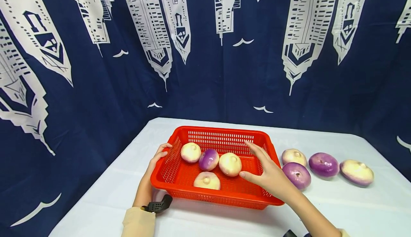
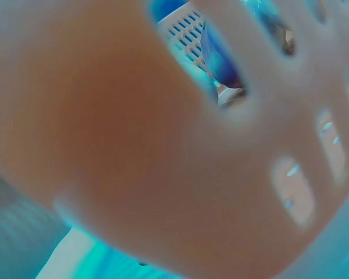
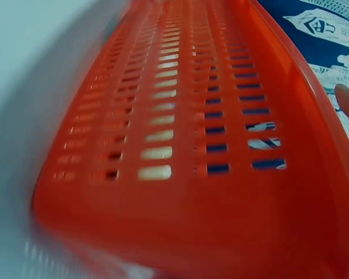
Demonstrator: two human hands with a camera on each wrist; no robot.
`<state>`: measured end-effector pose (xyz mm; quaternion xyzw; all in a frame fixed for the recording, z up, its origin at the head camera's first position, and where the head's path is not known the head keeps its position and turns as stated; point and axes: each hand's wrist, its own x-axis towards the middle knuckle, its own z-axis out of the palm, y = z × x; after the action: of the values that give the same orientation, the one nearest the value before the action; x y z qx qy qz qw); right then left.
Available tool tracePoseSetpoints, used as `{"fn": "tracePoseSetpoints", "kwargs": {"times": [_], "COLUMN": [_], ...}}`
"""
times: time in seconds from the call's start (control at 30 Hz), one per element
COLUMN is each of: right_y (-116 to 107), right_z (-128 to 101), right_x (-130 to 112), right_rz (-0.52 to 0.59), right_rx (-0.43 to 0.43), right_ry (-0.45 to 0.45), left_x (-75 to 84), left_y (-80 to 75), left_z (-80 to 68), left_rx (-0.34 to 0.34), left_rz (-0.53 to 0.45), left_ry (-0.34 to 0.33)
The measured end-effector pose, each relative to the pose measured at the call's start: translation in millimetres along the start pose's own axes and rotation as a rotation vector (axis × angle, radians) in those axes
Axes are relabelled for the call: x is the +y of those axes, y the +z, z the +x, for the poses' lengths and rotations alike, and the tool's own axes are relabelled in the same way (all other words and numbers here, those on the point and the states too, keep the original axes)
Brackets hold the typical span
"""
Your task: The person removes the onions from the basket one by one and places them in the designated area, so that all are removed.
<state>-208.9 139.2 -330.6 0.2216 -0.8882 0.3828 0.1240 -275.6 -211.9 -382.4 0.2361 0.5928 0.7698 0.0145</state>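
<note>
A red plastic basket (image 1: 218,197) with slotted walls stands on the white table. Several round purple-and-cream vegetables, like turnips, lie inside, among them a purple one (image 1: 208,159) and a cream one (image 1: 230,164). My left hand (image 1: 154,165) holds the basket's left side, fingertips over the rim; its thumb is hidden. Over the basket's right end, my right hand (image 1: 269,174) is spread with thumb and fingers apart and nothing between them. Its thumb tip overlaps the edge of the nearest cream vegetable in the head view. The right wrist view shows the basket wall (image 3: 186,215) up close.
Right of the basket, several more such vegetables lie on the table (image 1: 337,208), including two purple ones, (image 1: 297,175) nearest the basket. A dark blue cloth (image 1: 205,87) printed with white buildings hangs behind. A black strap (image 1: 157,205) circles the left wrist.
</note>
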Motion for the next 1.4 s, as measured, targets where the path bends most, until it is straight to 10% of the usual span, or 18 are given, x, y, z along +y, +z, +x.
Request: {"fn": "tracePoseSetpoints", "kwargs": {"times": [0.6,1.4], "right_y": [28,55], "right_z": [19,40], "right_x": [-22,-44], "right_rz": [-0.044,-0.209], "right_rx": [-0.109,-0.393], "right_ry": [0.099,-0.011], "left_x": [0.3,1.4], "left_y": [2.8,6.7], "left_z": [-0.3,-2.5], "left_rx": [0.024,0.050], "left_rz": [-0.012,-0.012], "left_ry": [-0.034,-0.071]}}
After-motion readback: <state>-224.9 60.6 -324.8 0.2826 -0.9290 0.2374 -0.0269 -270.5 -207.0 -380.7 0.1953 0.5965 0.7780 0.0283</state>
